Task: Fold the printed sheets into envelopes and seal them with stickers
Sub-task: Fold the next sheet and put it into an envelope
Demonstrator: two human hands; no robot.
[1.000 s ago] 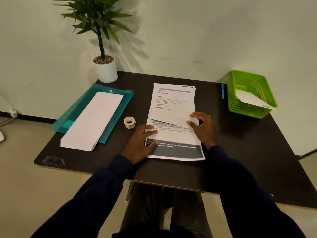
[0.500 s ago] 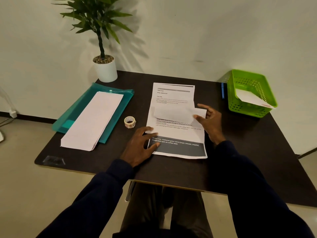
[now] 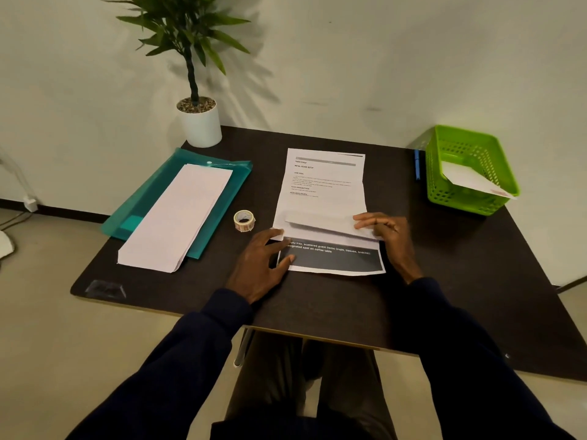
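Note:
A printed sheet [image 3: 320,185] lies in the middle of the dark table [image 3: 444,281], with a black band along its near edge. A folded white strip of paper [image 3: 317,222] crosses the sheet's middle. My left hand [image 3: 263,265] presses with spread fingers on the sheet's near left corner. The fingers of my right hand [image 3: 386,230] lie straight across the right end of the folded strip. A small roll of stickers [image 3: 244,220] stands just left of the sheet, a little beyond my left hand.
A stack of long white paper [image 3: 178,217] lies on a teal plastic folder [image 3: 225,173] at the left. At the back right, a green basket [image 3: 467,138] holds a white folded piece [image 3: 467,177], with a blue pen [image 3: 417,165] beside it. A potted plant [image 3: 200,125] stands at the back left.
My right hand moved from the sheet's right edge back onto the right end of the folded strip. The sheet shifted slightly and now lies straighter. My left hand stayed on the near left corner.

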